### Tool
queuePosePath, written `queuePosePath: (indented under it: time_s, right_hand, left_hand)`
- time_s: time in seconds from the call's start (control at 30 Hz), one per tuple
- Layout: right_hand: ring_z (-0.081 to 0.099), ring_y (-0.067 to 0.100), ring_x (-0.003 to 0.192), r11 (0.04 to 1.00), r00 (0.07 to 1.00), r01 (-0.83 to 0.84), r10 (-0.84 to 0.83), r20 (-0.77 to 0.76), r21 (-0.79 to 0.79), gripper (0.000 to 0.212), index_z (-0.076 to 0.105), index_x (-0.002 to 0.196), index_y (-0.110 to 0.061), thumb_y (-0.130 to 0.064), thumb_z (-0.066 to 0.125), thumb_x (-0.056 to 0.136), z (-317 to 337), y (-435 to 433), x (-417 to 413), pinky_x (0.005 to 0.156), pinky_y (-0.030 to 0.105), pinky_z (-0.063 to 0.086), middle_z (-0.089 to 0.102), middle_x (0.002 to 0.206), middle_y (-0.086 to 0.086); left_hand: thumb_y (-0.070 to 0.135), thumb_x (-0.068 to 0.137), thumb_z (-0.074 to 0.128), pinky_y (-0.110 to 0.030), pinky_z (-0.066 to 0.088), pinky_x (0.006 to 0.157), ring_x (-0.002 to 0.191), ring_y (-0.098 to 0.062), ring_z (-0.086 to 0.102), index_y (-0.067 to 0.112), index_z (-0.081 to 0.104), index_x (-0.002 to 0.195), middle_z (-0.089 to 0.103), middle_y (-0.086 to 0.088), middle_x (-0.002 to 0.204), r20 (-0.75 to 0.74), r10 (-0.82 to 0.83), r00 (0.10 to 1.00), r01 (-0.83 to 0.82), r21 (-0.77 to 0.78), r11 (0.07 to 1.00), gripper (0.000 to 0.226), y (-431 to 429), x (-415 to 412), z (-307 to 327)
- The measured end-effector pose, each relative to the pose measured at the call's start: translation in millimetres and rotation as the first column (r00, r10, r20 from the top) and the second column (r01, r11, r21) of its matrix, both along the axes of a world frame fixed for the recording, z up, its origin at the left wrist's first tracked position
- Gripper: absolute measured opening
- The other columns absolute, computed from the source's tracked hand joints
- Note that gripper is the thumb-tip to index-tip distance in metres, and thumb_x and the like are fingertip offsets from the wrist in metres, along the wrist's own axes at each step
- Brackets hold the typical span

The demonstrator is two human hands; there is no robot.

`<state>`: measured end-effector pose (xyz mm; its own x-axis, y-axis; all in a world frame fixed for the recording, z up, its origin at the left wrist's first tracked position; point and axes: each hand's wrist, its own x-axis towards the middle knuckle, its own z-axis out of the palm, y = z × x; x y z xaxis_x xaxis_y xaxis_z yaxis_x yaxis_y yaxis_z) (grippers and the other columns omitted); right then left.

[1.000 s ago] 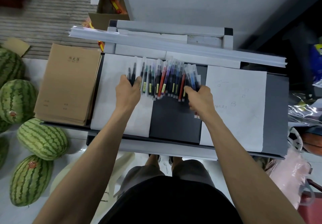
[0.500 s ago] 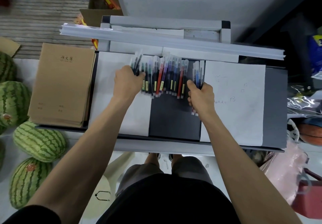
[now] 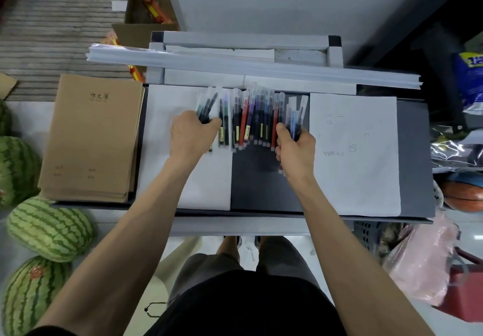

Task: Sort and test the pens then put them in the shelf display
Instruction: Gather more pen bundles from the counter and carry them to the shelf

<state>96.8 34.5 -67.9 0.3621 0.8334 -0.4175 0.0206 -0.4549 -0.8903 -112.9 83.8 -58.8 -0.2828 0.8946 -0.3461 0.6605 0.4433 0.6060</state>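
Head view: at 9 o'clock a stack of brown notebooks [image 3: 94,137] lies on the left end of the shelf [image 3: 264,184]. Its top cover bears three dark printed characters that look like 作文簿, with fainter lines lower down too small to read. At 3 o'clock a white sheet [image 3: 355,158] carries thin pen scribbles, none legible. At 2 o'clock a blue bag [image 3: 470,74] shows part of a pale numeral, cut off by the frame edge.

The pens [image 3: 248,121] lie side by side in a row at 12 o'clock, capped ends pointing away. Several have yellow barrel labels too small to read.

The left hand [image 3: 192,137], knuckles up at the row's 9 o'clock end, curls round a few dark pens [image 3: 209,106]. The right hand [image 3: 295,150], at the 3 o'clock end, grips a few blue pens [image 3: 295,116] between thumb and curled fingers. Watermelons [image 3: 49,228] sit at 8 o'clock.
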Motion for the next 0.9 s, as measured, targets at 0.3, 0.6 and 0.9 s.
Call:
queuePosePath:
  time_s: [0.3, 0.6, 0.9]
  right_hand:
    - [0.034, 0.013, 0.048, 0.996, 0.995, 0.084, -0.082, -0.060, 0.018, 0.030, 0.050, 0.081, -0.018, -0.034, 0.065, 0.101, 2, -19, -6, 0.046, 0.030, 0.030, 0.040, 0.058, -0.005]
    - [0.038, 0.019, 0.050, 0.992, 0.991, 0.128, -0.128, 0.033, 0.003, 0.041, 0.044, 0.070, -0.018, -0.040, 0.067, 0.096, 7, -18, -14, 0.048, 0.031, 0.032, 0.041, 0.054, -0.002]
    - [0.038, 0.019, 0.049, 0.996, 0.990, 0.088, -0.085, 0.111, -0.017, 0.038, 0.053, 0.074, -0.011, -0.039, 0.063, 0.098, 12, -17, -16, 0.049, 0.031, 0.036, 0.044, 0.057, 0.005]
  left_hand:
    - [0.032, 0.078, 0.062, -0.031, 0.039, 0.052, 0.051, -0.017, 0.041, 0.001, 0.049, 0.065, 0.045, -0.012, 0.057, 0.335, 0.166, 0.928, -0.182, 0.017, 0.983, 0.036, -3, -3, -1]
    - [0.024, 0.084, 0.066, -0.021, 0.040, 0.045, 0.047, -0.012, 0.048, 0.018, 0.049, 0.066, 0.054, 0.002, 0.062, 0.254, 0.066, 0.965, -0.087, 0.070, 0.994, 0.025, -2, 0, -16]
    - [0.039, 0.084, 0.080, -0.029, 0.033, 0.044, 0.051, -0.022, 0.053, 0.009, 0.047, 0.067, 0.056, -0.007, 0.058, 0.026, -0.037, 0.999, 0.038, -0.020, 0.999, 0.048, 7, 9, -11]
